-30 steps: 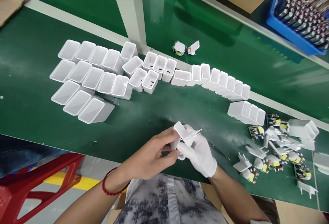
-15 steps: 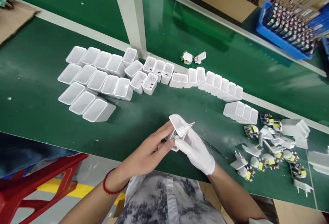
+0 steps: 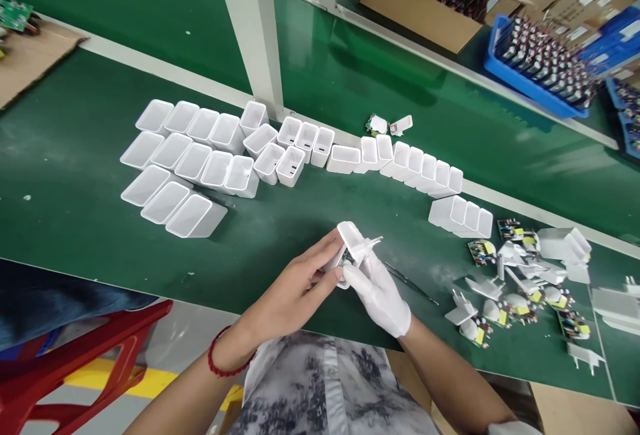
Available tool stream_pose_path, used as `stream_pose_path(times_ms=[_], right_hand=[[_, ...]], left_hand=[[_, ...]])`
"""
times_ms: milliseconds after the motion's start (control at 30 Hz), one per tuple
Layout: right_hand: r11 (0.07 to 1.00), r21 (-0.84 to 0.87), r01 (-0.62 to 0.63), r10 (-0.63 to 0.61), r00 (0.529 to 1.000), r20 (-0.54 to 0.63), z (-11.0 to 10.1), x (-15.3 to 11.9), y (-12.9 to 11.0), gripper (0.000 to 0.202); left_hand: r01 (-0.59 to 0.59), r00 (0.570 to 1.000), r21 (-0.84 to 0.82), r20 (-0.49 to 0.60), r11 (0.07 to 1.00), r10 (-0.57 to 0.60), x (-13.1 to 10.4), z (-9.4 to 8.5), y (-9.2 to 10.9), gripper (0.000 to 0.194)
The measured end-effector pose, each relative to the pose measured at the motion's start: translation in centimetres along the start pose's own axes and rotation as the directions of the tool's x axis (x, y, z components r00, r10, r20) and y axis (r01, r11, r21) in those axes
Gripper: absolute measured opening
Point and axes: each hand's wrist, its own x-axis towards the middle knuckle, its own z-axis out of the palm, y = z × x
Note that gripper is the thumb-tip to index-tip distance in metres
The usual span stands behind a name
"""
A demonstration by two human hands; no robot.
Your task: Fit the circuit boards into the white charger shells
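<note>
My bare left hand (image 3: 305,282) wraps round a white plastic adapter housing (image 3: 334,260), with the thumb at its open end. My right hand (image 3: 377,292), in a white glove, is closed on the same piece from the other side. A white plug cover (image 3: 351,238) with two pins stands tilted at the housing's mouth. Between cover and housing a bit of green circuit board shows; the fingers hide the rest. Thin metal tweezers (image 3: 413,283) lie on the green table just right of my gloved hand.
Rows of white housings (image 3: 193,158) stand at the left, and more (image 3: 423,168) run along the back right. Circuit boards with plug covers (image 3: 520,308) lie heaped at the right. A blue crate (image 3: 540,82) is on the shelf beyond. A red stool (image 3: 85,368) stands lower left.
The camera view has shifted slightly. Both hands keep hold of the housing, and the plug cover remains tilted at its mouth.
</note>
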Motion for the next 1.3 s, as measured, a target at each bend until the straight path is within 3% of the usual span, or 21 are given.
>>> stream_pose_path(times_ms=[133, 333, 500, 567, 633, 700, 767, 867, 1000, 1133, 1300], right_hand=[[0.994, 0.107, -0.004, -0.001, 0.999, 0.041, 0.0, -0.2, -0.6, 0.085], [0.981, 0.187, -0.045, 0.044, 0.999, 0.014, -0.3, -0.4, -0.1, 0.080], [0.983, 0.182, -0.014, 0.020, 0.999, -0.031, -0.5, -0.6, -0.1, 0.073], [0.993, 0.113, 0.028, -0.030, 0.999, 0.020, -0.8, -0.8, -0.6, 0.076], [0.993, -0.065, 0.098, -0.096, 0.995, 0.029, -1.4, -1.1, -1.4, 0.086], [0.961, -0.244, 0.132, -0.147, 0.988, -0.041, -2.2, -1.3, -2.1, 0.091], [0.958, -0.261, 0.115, -0.160, 0.975, -0.157, -3.3, -1.4, -2.5, 0.084], [0.987, 0.097, 0.127, -0.095, 0.955, -0.283, -5.3, -1.6, -3.0, 0.066], [0.769, 0.631, 0.106, 0.061, 0.969, -0.238, -7.5, -1.9, -3.9, 0.050], [0.616, 0.778, 0.120, 0.057, 0.979, -0.196, -8.5, -2.1, -4.6, 0.045], [0.624, 0.775, 0.099, 0.071, 0.981, -0.183, -9.0, -2.1, -4.6, 0.049]], left_hand=[[-0.023, 1.000, 0.082, -0.009, 0.996, 0.024, 0.3, -0.2, 0.5, 0.052], [0.063, 0.998, 0.099, -0.013, 0.993, -0.062, -0.3, 0.1, 0.5, 0.052], [0.058, 0.998, 0.145, -0.036, 0.988, -0.053, 0.0, 0.8, 0.4, 0.053], [0.049, 0.995, 0.114, -0.093, 0.992, -0.038, 0.5, 1.2, 0.7, 0.052], [0.036, 0.988, 0.088, -0.150, 0.995, -0.023, 1.1, 1.6, 1.4, 0.050], [0.021, 0.988, 0.098, -0.153, 0.995, -0.006, 1.6, 2.1, 2.4, 0.050], [0.006, 0.992, 0.117, -0.125, 0.993, 0.009, 2.0, 2.6, 3.5, 0.050], [0.001, 0.993, 0.065, -0.116, 0.998, 0.007, 2.1, 3.1, 4.8, 0.053], [0.028, 0.981, -0.043, -0.192, 0.999, -0.035, 2.1, 3.9, 5.2, 0.052], [0.082, 0.971, -0.084, -0.219, 0.993, -0.098, 2.5, 5.1, 4.5, 0.051], [0.115, 0.989, 0.001, -0.094, 0.993, -0.114, 3.4, 5.4, 3.7, 0.053]])
